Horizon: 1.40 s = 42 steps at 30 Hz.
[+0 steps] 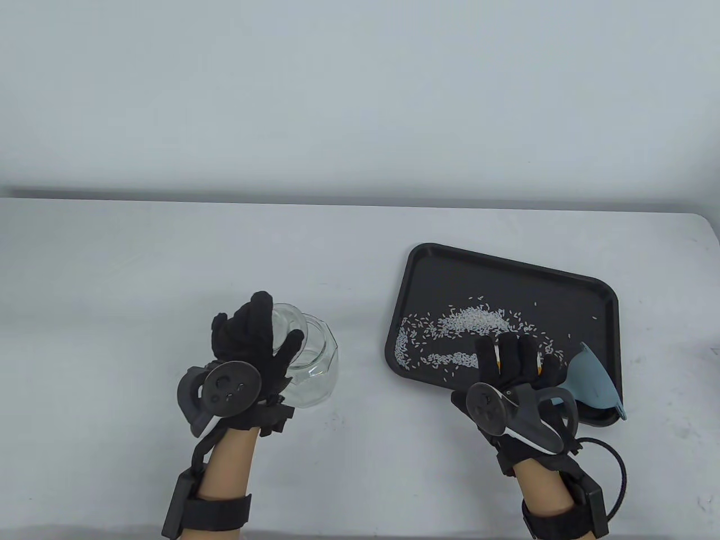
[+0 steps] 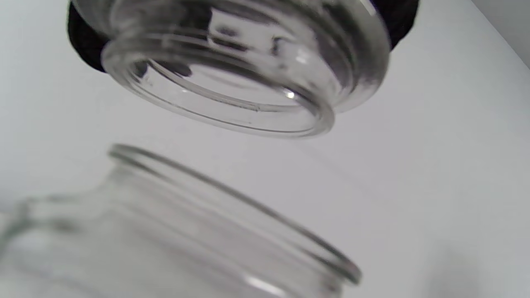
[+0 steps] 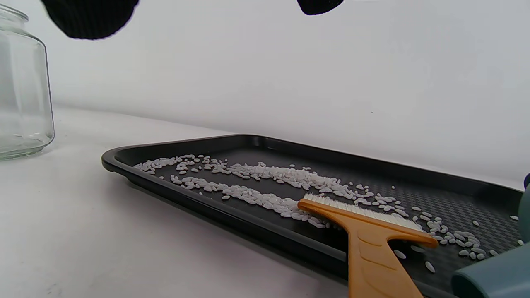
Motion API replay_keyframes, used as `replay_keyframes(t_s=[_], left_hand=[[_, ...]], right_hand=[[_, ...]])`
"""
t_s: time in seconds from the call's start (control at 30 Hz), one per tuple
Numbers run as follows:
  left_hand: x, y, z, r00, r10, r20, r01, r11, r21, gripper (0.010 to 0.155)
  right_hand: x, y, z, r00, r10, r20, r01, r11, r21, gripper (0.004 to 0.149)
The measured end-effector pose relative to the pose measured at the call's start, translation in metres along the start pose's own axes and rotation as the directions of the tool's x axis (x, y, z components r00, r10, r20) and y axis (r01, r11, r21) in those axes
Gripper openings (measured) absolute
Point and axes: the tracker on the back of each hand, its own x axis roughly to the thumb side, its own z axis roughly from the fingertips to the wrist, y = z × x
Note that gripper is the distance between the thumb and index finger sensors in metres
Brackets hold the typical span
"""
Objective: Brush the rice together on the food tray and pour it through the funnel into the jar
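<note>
Two gloved hands reach in from the near edge of a pale table (image 1: 140, 270), each with a dark tracker strapped to its back. Curled around a clear glass lid (image 2: 232, 70), the left hand (image 1: 256, 343) holds it just above the open mouth of the glass jar (image 1: 315, 365); the wrist view shows a gap between lid and jar rim, so the two are apart. That jar stands on the table directly under those fingers.

Over to the right, well apart from the jar, the right hand (image 1: 514, 360) hovers over the near edge of the black food tray (image 1: 506, 270). Its fingers (image 3: 89, 18) look fairly straight, and an orange brush (image 3: 368, 240) lies on the tray beneath them; whether they touch or grip the brush handle I cannot tell. White bristles of the brush rest among the rice (image 1: 467, 320), which lies in two loose bands across the tray, just beyond the fingertips and trailing to their left. Just to the right of the hand, a blue-grey funnel (image 1: 593, 382) lies on its side in the tray's near right corner.
</note>
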Motion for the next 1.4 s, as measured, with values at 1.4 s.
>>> replay_keyframes(t_s=[1.4], left_hand=[[-0.097, -0.050, 0.048, 0.858, -0.382, -0.343, 0.100, 0.779, -0.619, 0.086]], right_hand=[[0.006, 0.005, -0.001, 0.999, 0.038, 0.002, -0.038, 0.997, 0.062, 0.091]])
